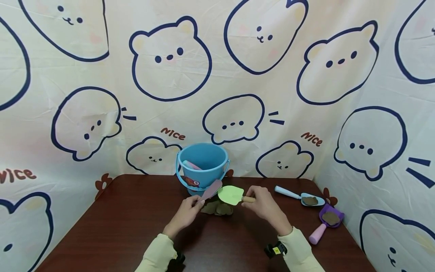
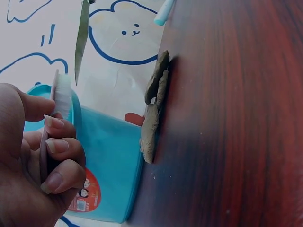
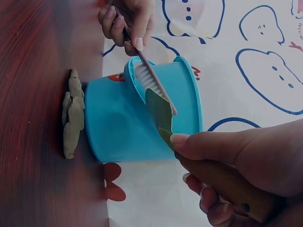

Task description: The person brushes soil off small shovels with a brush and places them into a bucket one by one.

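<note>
A pink brush with white bristles (image 1: 213, 188) and a flat green shovel (image 1: 230, 195) are close together

The left hand (image 1: 188, 212) grips the brush. The right hand (image 1: 265, 204) holds the shovel by its wooden handle. I can't tell if brush and shovel touch. Both are up above some grey-brown, clay-like lumps (image 1: 217, 209), in front of a round blue bucket (image 1: 211, 176). To the right, a light blue scoop (image 1: 287, 192) and a purple scoop with a pink handle (image 1: 318, 234) lie on the dark brown surface (image 1: 136, 226).

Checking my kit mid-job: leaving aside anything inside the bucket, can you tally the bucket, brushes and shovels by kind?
Bucket: 1
Brush in the left hand: 1
Shovels: 3 (green shovel in the right hand, blue shovel, purple shovel)
Total: 5
</note>
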Demonstrator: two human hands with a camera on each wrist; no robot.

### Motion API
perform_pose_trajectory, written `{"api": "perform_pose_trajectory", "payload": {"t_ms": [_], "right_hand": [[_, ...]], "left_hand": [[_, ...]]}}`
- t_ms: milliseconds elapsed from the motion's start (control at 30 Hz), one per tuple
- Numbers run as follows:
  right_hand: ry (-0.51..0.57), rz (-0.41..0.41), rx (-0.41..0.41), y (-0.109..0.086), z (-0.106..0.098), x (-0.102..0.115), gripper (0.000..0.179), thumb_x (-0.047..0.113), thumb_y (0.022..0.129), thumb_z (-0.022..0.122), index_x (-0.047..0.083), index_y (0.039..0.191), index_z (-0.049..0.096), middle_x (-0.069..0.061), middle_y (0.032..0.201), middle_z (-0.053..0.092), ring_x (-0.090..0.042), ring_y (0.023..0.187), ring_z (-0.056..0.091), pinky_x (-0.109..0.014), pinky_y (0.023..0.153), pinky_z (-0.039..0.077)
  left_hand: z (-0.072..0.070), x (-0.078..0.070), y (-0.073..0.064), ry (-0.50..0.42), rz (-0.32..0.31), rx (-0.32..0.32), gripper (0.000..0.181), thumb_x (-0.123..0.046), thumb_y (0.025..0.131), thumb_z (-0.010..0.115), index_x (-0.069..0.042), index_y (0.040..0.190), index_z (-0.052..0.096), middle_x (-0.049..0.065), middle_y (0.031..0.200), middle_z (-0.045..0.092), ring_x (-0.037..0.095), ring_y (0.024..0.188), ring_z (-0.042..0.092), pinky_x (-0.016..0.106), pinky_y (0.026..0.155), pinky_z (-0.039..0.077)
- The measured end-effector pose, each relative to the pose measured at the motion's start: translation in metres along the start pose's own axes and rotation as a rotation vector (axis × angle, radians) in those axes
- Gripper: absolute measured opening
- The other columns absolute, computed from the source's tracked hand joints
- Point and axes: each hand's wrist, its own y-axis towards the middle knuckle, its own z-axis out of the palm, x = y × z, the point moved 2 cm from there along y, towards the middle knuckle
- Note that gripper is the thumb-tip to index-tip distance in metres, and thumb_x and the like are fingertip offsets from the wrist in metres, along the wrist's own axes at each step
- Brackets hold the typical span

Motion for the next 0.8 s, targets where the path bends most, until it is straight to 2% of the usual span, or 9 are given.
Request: {"api": "perform_pose_trajectory", "payload": {"t_ms": [233,500,700,800], "right_hand": [[0.032,-0.005,0.009,0.0,-0.003,-0.002,0.019,0.019,0.087,0.082,0.008,0.087,0.066,-0.002,0.075,0.059,-0.016,0.064,0.051,-0.031,0.057,0.043],[0.027,0.001,0.063,0.0,-0.001,-0.006,0.02,0.026,0.098,0.069,0.008,0.089,0.072,0.0,0.059,0.045,-0.013,0.051,0.041,-0.027,0.049,0.034],[-0.03,0.02,0.076,0.001,0.001,-0.009,0.032,0.031,0.102,0.061,0.013,0.078,0.07,-0.002,0.061,0.057,-0.014,0.05,0.043,-0.029,0.048,0.034],[-0.032,0.029,0.096,0.002,0.002,-0.012,0.039,0.034,0.105,0.056,0.013,0.074,0.067,-0.004,0.062,0.059,-0.014,0.049,0.042,-0.029,0.048,0.034]], "left_hand": [[-0.002,0.001,0.001,-0.007,0.014,0.012,0.028,-0.025,0.107,0.053,0.0,0.095,0.06,0.001,0.068,0.045,0.01,0.058,0.042,0.026,0.056,0.037],[-0.003,-0.001,0.001,-0.014,0.004,-0.003,0.023,-0.024,0.107,0.053,-0.006,0.096,0.061,0.001,0.07,0.048,0.011,0.059,0.043,0.026,0.054,0.037],[-0.004,-0.003,0.0,-0.016,0.013,-0.005,0.022,-0.023,0.107,0.052,-0.006,0.098,0.061,0.001,0.071,0.048,0.011,0.06,0.044,0.026,0.055,0.038],[-0.003,-0.006,-0.001,-0.014,0.03,0.0,0.026,-0.024,0.107,0.052,-0.002,0.096,0.061,0.001,0.072,0.048,0.012,0.063,0.046,0.027,0.059,0.039]]}}
